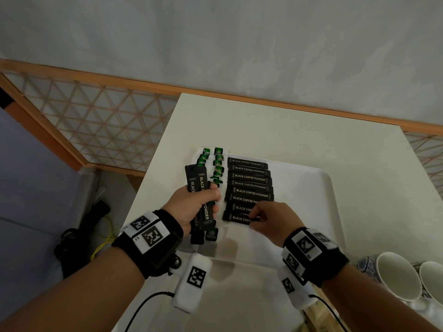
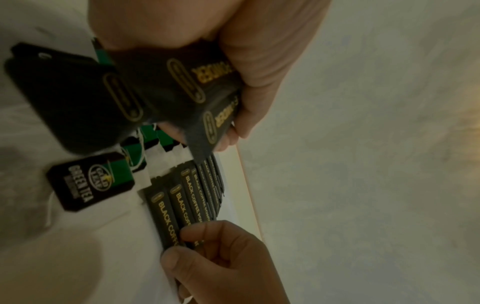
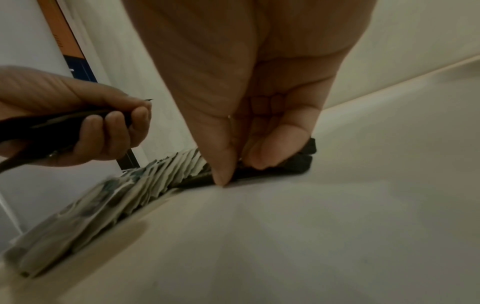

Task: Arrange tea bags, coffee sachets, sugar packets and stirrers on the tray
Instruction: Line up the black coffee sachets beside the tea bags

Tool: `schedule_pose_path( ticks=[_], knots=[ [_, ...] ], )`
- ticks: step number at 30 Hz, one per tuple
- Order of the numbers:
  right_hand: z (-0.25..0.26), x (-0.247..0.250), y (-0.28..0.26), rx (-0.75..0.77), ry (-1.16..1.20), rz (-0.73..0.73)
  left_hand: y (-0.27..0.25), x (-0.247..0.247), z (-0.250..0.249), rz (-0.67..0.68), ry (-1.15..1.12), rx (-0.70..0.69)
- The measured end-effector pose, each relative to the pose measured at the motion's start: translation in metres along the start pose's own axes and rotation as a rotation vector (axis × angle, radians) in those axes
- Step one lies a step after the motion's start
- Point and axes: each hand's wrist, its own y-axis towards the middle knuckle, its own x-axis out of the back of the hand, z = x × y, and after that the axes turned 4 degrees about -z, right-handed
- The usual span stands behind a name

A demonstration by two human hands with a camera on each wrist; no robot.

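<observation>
Laying black coffee sachets [image 1: 249,185] in a row on the white plastic tray [image 1: 318,188]: right hand [image 1: 273,218] pinches the nearest, left hand [image 1: 196,207] grips spares. Green tea bags [image 1: 213,167] placed; sugar, stirrers unseen.

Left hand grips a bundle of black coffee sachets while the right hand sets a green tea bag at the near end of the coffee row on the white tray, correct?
Not quite: the head view shows the right hand pinching a black coffee powder sachet, not a tea bag. The left hand does grip a bundle of black coffee sachets over the white plastic tray.
</observation>
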Motion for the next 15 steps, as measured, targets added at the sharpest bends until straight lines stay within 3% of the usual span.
schedule_pose_path(
  ticks=[4, 9, 15],
  knots=[
    [-0.002, 0.004, -0.002, -0.012, 0.025, -0.009, 0.0, -0.002, 0.0, 0.005, 0.016, 0.006],
    [-0.014, 0.019, -0.008, -0.134, 0.164, -0.191, 0.001, -0.003, -0.002, 0.007, 0.015, 0.012],
    [-0.021, 0.02, -0.011, -0.244, 0.217, -0.164, -0.002, -0.005, 0.001, 0.04, 0.029, 0.031]
  ],
)
